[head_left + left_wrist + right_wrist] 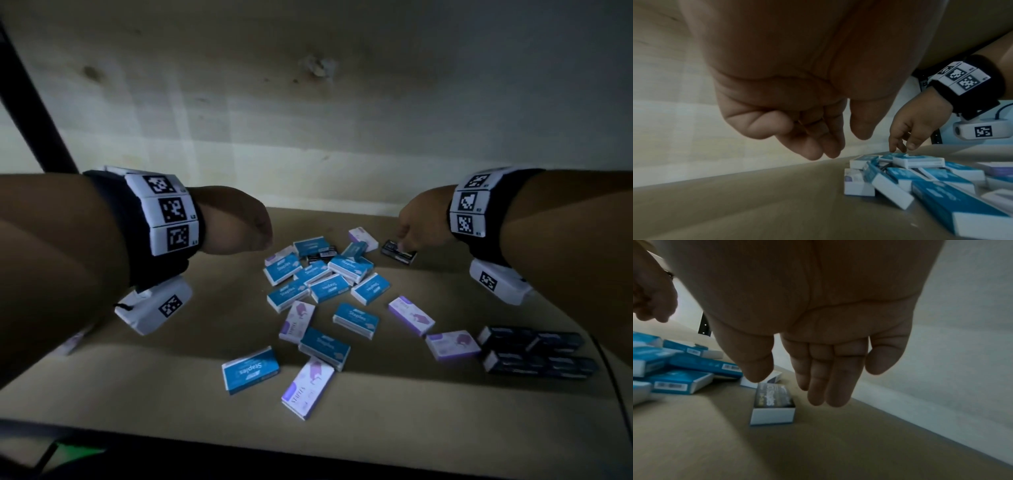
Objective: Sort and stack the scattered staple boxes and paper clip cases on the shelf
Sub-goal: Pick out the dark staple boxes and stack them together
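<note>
Several blue staple boxes (327, 274) lie heaped in the middle of the tan shelf (171, 370), with purple-and-white boxes (411, 315) scattered around them. A lone black staple box (399, 252) (772, 400) sits at the back right. My right hand (416, 228) (809, 382) hovers just above it, fingers straight and apart from it, holding nothing. My left hand (239, 222) (818, 138) hangs in the air left of the heap, fingers loosely curled and empty. Black boxes (534, 353) lie side by side at the right edge.
The pale back wall (308, 137) closes the shelf close behind the heap. A dark post (37, 113) slants at the left. One blue box (250, 370) and one purple box (308, 387) lie near the front edge. Bare shelf lies at the left front.
</note>
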